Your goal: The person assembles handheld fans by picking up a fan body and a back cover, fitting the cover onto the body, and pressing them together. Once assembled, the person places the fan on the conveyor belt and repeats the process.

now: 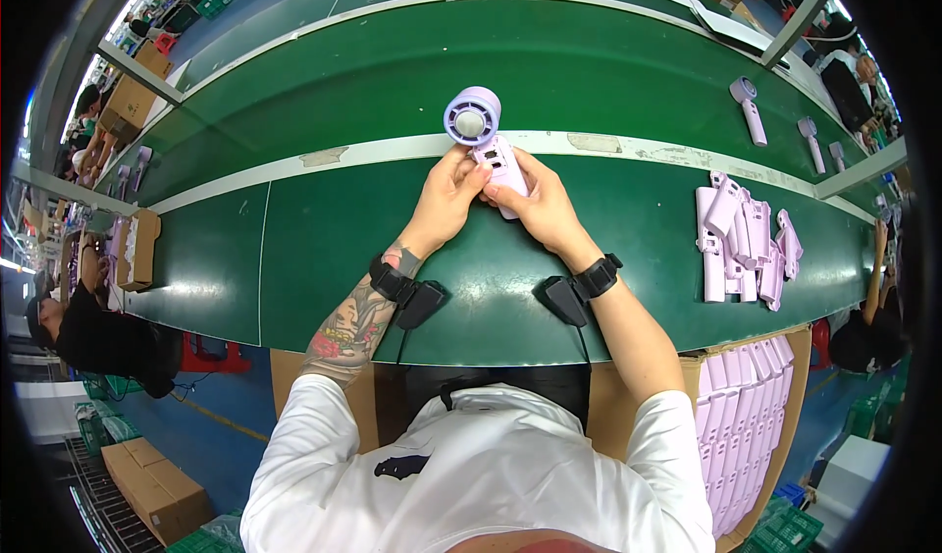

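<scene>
A lilac hand-held fan (483, 133) with a round head and a pale handle lies over the white strip of the green workbench (324, 249). My left hand (446, 197) pinches the handle from the left, just below the round head. My right hand (533, 200) grips the same handle from the right and from below. Both wrists carry black bands with small black units hanging from them.
A pile of lilac handle shells (743, 244) lies on the bench to the right. A cardboard box (744, 425) with rows of the same shells stands at lower right. Finished fans (748, 107) lie on the green conveyor (549, 72) behind. Other people work at both sides.
</scene>
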Available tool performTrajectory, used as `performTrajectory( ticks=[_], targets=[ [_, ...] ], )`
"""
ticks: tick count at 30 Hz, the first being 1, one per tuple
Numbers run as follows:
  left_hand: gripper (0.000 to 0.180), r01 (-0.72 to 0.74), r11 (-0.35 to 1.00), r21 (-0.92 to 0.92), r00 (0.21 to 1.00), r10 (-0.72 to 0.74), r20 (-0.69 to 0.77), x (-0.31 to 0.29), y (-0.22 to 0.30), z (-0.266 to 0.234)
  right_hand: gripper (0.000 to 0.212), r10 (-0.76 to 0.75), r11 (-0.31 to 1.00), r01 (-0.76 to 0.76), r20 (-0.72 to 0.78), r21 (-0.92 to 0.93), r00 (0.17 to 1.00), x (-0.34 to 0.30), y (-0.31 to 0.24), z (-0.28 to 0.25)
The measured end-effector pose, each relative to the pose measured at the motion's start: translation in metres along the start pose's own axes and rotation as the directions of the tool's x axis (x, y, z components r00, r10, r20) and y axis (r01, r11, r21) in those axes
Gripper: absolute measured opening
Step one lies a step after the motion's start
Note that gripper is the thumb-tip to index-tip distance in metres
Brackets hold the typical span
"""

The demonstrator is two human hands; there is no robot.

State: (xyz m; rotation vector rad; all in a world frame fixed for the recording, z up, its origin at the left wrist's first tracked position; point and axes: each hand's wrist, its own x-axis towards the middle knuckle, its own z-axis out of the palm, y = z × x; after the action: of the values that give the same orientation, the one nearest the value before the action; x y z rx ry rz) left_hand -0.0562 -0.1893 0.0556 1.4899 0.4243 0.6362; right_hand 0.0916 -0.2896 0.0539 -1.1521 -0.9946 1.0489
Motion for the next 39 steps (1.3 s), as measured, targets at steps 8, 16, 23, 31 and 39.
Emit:
performTrajectory(
  ticks=[8, 16, 23, 31, 39],
  targets=[
    [0.048, -0.085, 0.975, 0.203, 0.994, 0.097, -0.048, -0.003, -0.006, 0.013, 0.044, -0.038, 0.996, 0.042, -0.057, 0.074, 0.998, -0.001, 0.004, 0.001],
    [0.066, -0.175, 0.838, 0.517, 0.982, 0.186, 0.030, -0.006, 0.004, 0.022, 0.037, -0.015, 0.991, 0.025, -0.075, 0.133, 0.997, 0.000, 0.014, -0.003],
    [0.065, -0.212, 0.803, 0.558, 0.965, 0.261, -0.008, -0.006, 0.007, 0.024, 0.036, 0.114, 0.918, -0.128, 0.060, 0.375, 0.992, -0.001, 0.001, -0.004],
    [0.060, -0.203, 0.839, 0.505, 0.961, 0.269, -0.060, -0.010, 0.009, 0.024, 0.037, 0.123, 0.904, -0.083, -0.070, 0.419, 0.990, -0.006, 0.006, 0.005],
    [0.061, -0.265, 0.756, 0.599, 0.940, 0.340, -0.014, -0.018, 0.016, 0.024, 0.039, 0.154, 0.892, -0.160, 0.049, 0.423, 0.987, -0.009, -0.005, -0.005]
  ],
)
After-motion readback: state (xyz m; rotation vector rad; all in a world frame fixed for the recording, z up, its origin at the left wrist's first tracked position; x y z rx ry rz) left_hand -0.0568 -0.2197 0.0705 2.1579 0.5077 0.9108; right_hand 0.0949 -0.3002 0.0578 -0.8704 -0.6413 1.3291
